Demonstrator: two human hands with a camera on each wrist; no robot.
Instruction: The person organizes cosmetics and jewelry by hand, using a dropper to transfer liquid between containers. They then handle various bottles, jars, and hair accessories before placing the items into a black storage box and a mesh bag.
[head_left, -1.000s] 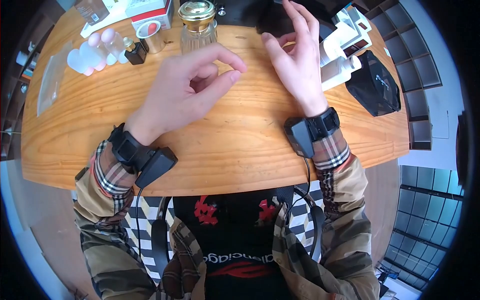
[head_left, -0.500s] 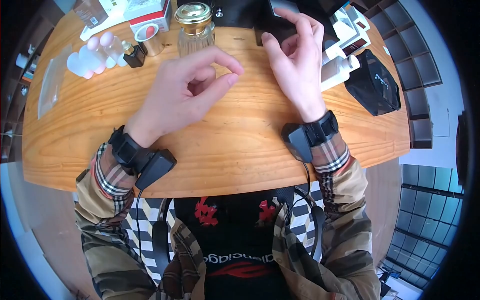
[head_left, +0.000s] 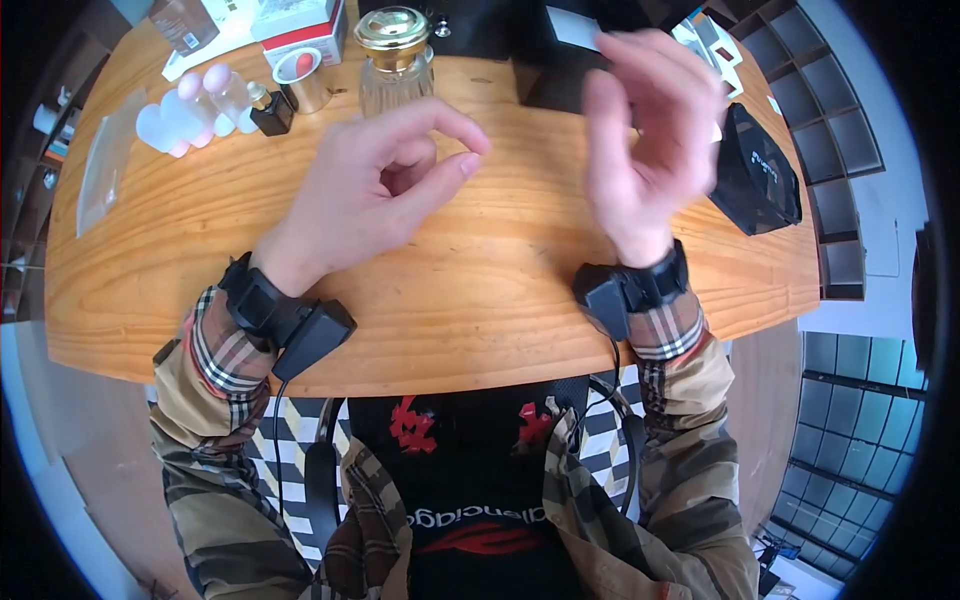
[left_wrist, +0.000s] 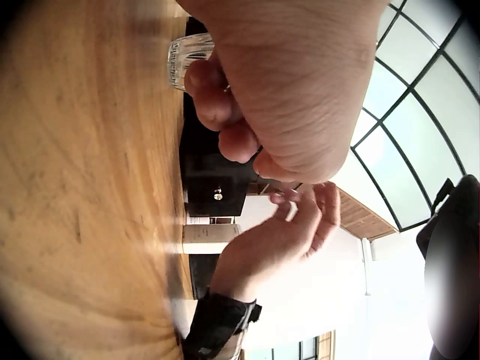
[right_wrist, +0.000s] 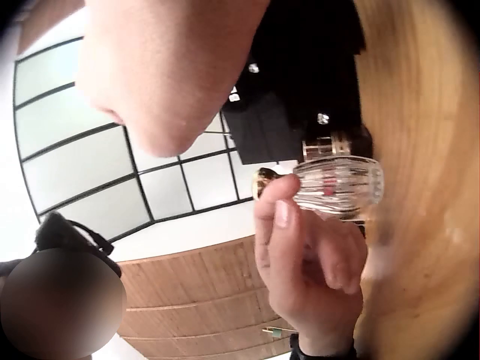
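Note:
My left hand [head_left: 370, 190] hovers over the wooden table [head_left: 460, 300] with fingers loosely curled and nothing between them. Just beyond its knuckles stands a ribbed glass jar with a gold lid [head_left: 393, 55]; the right wrist view shows the same glass jar [right_wrist: 341, 184] behind the left hand's fingertips. My right hand [head_left: 655, 150] is raised on the right side, blurred, its fingers loosely bent and holding nothing. It hides most of the white bottles behind it. A black mesh pouch [head_left: 760, 170] lies just right of that hand.
At the back stands a black cabinet [left_wrist: 214, 195] with crystal knobs. Back left are a dark dropper bottle [head_left: 270, 112], a metallic cup [head_left: 302, 82], several pink-capped bottles [head_left: 228, 88], a red-and-white box [head_left: 300, 35], a brown bottle [head_left: 183, 25] and a clear plastic bag [head_left: 105, 175].
My right hand has moved right and a little toward me, now covering the white bottles and uncovering more of the black box at the back. My left hand has hardly moved.

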